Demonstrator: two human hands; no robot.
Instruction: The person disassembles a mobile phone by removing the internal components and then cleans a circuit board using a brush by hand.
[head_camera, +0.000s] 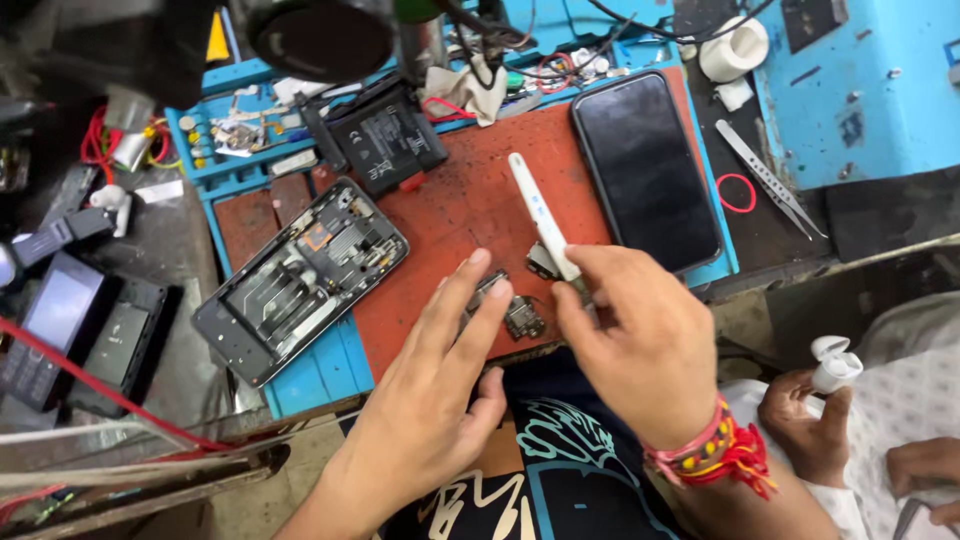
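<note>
My right hand (640, 340) grips a white pen-shaped tool (538, 210), its tip down by a small circuit board (522, 318) on the red work mat (470, 190). My left hand (440, 390) lies flat, two fingertips pressing on that board and holding it still. An opened phone body (300, 280) with exposed internals lies to the left, partly on the mat. A black phone screen (645, 165) rests face up at the mat's upper right. A black battery (385, 135) sits at the mat's top edge.
Metal tweezers (770, 180) and a red rubber ring (736, 192) lie to the right of the screen. A small keypad phone (50, 325) is at far left. Another person's hand (810, 420) holds a white earbud case (835, 365) at lower right. Wires and parts crowd the blue tray (240, 130).
</note>
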